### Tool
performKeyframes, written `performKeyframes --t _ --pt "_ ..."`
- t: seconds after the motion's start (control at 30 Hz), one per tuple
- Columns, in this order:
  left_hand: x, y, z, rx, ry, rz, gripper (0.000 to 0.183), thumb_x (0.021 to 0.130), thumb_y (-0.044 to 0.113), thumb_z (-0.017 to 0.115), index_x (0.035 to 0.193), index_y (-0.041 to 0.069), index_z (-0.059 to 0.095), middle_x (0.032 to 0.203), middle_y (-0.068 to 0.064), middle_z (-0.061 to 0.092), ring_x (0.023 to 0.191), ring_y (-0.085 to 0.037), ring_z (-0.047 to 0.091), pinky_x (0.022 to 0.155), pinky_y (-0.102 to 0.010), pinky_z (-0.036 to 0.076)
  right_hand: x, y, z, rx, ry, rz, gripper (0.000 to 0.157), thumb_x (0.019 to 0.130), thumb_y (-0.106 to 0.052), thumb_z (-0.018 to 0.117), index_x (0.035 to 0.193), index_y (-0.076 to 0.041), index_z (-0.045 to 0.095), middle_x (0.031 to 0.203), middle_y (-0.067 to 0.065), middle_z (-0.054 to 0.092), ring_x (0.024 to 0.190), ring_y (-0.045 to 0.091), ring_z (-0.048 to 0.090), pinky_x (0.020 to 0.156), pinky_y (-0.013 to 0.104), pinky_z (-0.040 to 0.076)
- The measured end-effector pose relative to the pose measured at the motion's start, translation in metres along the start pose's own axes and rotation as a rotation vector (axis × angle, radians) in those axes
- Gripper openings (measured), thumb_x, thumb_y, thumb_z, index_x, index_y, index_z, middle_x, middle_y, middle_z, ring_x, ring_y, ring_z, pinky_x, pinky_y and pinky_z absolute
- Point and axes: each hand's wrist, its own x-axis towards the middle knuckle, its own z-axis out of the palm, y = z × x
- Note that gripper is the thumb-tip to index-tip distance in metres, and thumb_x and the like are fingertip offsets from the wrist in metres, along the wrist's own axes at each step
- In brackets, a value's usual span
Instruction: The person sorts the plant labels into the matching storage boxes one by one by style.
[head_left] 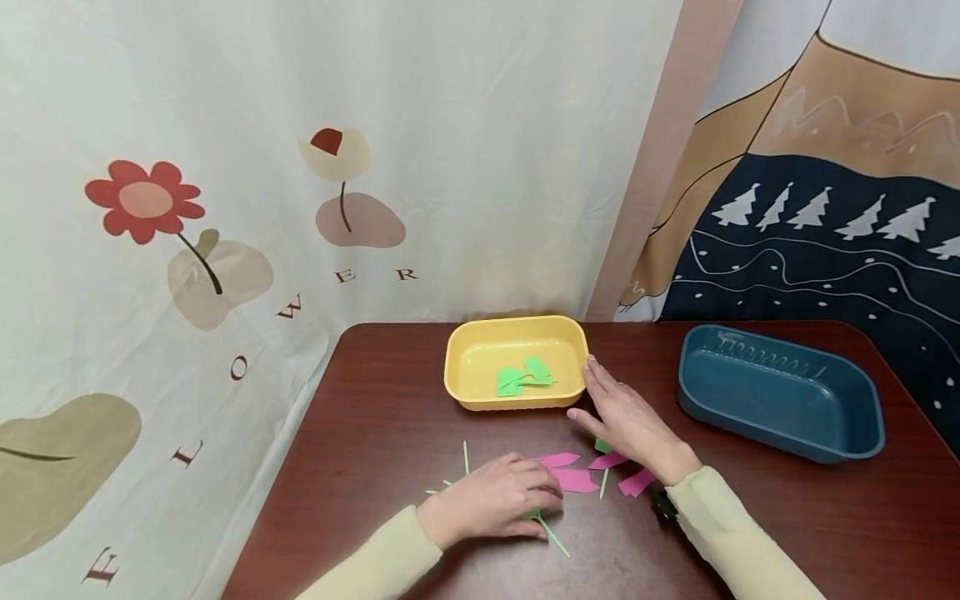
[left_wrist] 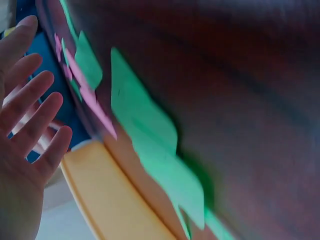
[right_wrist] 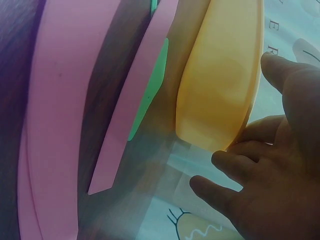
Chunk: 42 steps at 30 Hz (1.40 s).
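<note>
My left hand hovers low over the table above green plant tags. Its fingers look loosely bent in the head view and spread in the left wrist view, with nothing between them. A green tag's thin stem sticks out below that hand. With fingers extended, my right hand is at the right end of the yellow basin, its fingertips at or touching the rim. Several green tag pieces lie inside the basin. Pink tags are scattered between the hands, partly hidden by them.
A dark blue basin stands at the right of the brown table. Thin green stems lie left of the pink tags. Behind the table hangs a printed curtain. A dark strap shows at my right wrist.
</note>
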Motion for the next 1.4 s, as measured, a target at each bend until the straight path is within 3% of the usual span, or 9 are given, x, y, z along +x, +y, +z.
performKeyframes --t 0.4,0.67,1.0,1.4 --pt "0.006 0.008 0.01 0.049 -0.069 0.087 0.01 0.097 0.036 0.071 0.102 0.032 0.079 0.106 0.018 0.067 0.104 -0.006 0.061 0.1 -0.024 0.044 0.001 0.0 0.0 0.008 0.001 0.003 0.087 0.101 -0.045 0.065 0.161 0.004 0.025 0.17 0.022 0.018 0.153 0.038 0.029 0.114 0.061 0.036" --pt "0.008 0.011 0.01 0.117 -0.056 0.066 0.015 0.1 0.036 0.066 0.093 0.031 0.078 0.099 0.019 0.066 0.096 -0.003 0.062 0.095 -0.024 0.046 0.0 0.0 0.0 0.009 0.001 0.005 0.088 0.101 -0.045 0.066 0.161 0.004 0.025 0.17 0.022 0.018 0.153 0.038 0.029 0.114 0.061 0.035" --pt "0.012 0.017 0.009 0.297 -0.057 0.086 0.012 0.096 0.026 0.069 0.085 0.031 0.072 0.09 0.019 0.063 0.082 -0.004 0.059 0.078 -0.019 0.049 -0.001 0.001 0.0 0.015 0.0 -0.004 0.088 0.101 -0.045 0.066 0.161 0.005 0.025 0.17 0.022 0.017 0.153 0.038 0.028 0.114 0.06 0.035" --pt "0.019 0.023 0.008 0.316 -0.019 0.059 0.019 0.09 0.018 0.07 0.074 0.026 0.068 0.075 0.017 0.059 0.07 -0.005 0.058 0.066 -0.02 0.049 0.0 -0.001 -0.001 0.018 -0.007 0.005 0.088 0.101 -0.045 0.066 0.161 0.005 0.026 0.17 0.022 0.018 0.153 0.039 0.029 0.114 0.06 0.036"
